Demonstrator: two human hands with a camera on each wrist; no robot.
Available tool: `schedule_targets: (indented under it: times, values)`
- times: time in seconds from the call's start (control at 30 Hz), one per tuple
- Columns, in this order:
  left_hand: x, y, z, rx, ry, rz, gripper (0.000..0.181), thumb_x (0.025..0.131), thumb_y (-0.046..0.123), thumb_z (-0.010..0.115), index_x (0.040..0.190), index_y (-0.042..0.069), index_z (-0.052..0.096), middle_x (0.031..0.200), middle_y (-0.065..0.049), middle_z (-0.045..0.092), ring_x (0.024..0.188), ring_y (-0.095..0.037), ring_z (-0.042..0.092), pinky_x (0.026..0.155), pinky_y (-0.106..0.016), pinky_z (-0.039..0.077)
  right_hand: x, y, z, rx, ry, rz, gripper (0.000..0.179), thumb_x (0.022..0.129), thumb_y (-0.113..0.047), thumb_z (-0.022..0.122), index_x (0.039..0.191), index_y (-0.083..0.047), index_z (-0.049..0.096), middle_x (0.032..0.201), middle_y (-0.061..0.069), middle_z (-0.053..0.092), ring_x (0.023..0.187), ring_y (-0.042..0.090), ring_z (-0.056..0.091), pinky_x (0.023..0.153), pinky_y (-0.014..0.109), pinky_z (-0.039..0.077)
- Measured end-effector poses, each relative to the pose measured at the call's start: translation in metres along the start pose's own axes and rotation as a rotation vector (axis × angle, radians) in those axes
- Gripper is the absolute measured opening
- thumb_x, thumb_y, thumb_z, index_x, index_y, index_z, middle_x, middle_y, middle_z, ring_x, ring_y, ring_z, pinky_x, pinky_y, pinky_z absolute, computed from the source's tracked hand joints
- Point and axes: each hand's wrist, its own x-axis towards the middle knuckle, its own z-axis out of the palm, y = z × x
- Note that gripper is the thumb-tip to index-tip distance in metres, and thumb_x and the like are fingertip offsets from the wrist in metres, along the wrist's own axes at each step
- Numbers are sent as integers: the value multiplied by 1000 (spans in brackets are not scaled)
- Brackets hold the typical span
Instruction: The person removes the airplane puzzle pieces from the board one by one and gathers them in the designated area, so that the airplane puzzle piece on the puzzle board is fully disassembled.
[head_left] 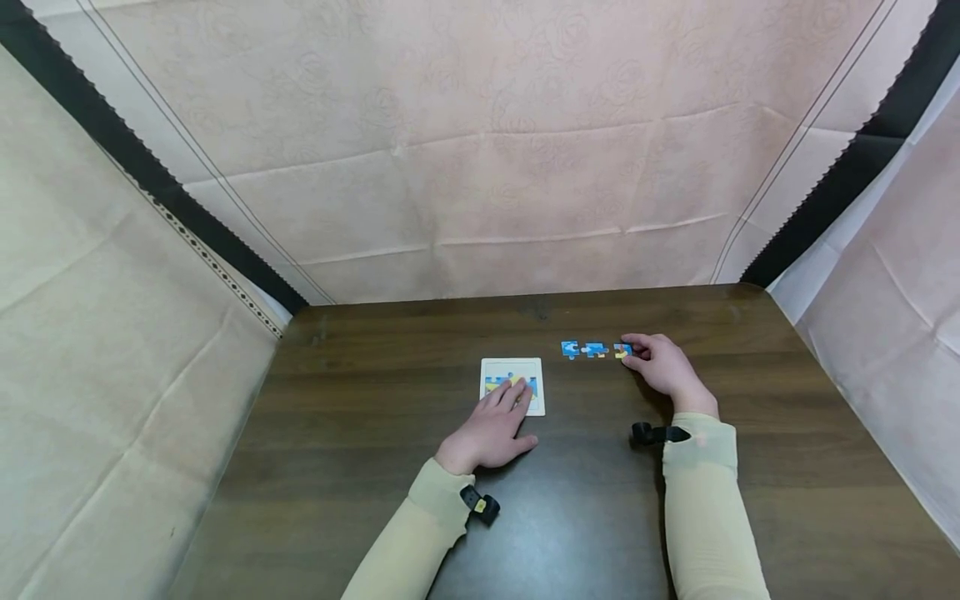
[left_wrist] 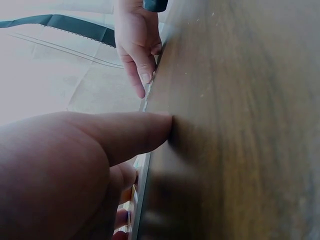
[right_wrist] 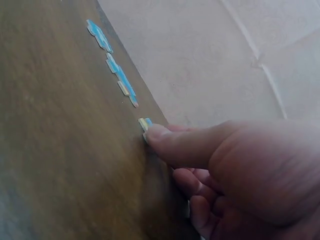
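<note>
A white-framed jigsaw puzzle board point(head_left: 533, 364) with a blue and yellow picture lies flat on the table. My left hand point(head_left: 491, 429) rests across its lower part with fingers spread, hiding some of the picture, and its thumb touches the wood. To the right, my right hand point(head_left: 667, 367) pinches a blue and yellow puzzle piece point(head_left: 620, 350) between thumb and index finger at the tabletop. In the right wrist view the thumb point(right_wrist: 172, 142) covers most of that piece.
Two more puzzle pieces, one at the left point(head_left: 570, 349) and a wider one point(head_left: 595, 350), lie in a row beside the pinched piece. The brown wooden table point(head_left: 360, 417) ends at a pale cloth wall point(head_left: 487, 167). Each wrist carries a black strapped camera.
</note>
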Motion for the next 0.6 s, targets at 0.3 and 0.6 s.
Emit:
schedule_targets:
  times: [0.3, 0.6]
  values:
    - [8, -9, 11, -18, -17, -8, 83, 110, 50, 55, 173, 13, 16, 180, -5, 7, 165, -30, 3, 131, -52, 12, 0, -7, 3, -34, -4, 35, 40, 110, -19, 63, 147, -4, 63, 132, 26, 56, 116, 42, 53, 104, 64, 43]
    - [8, -8, 10, -32, -13, -5, 82, 110, 50, 54, 173, 13, 16, 180, -5, 8, 165, -29, 3, 131, -51, 12, 0, -5, 5, -48, 2, 27, 39, 111, -19, 61, 147, -5, 62, 134, 27, 56, 120, 43, 53, 106, 65, 42]
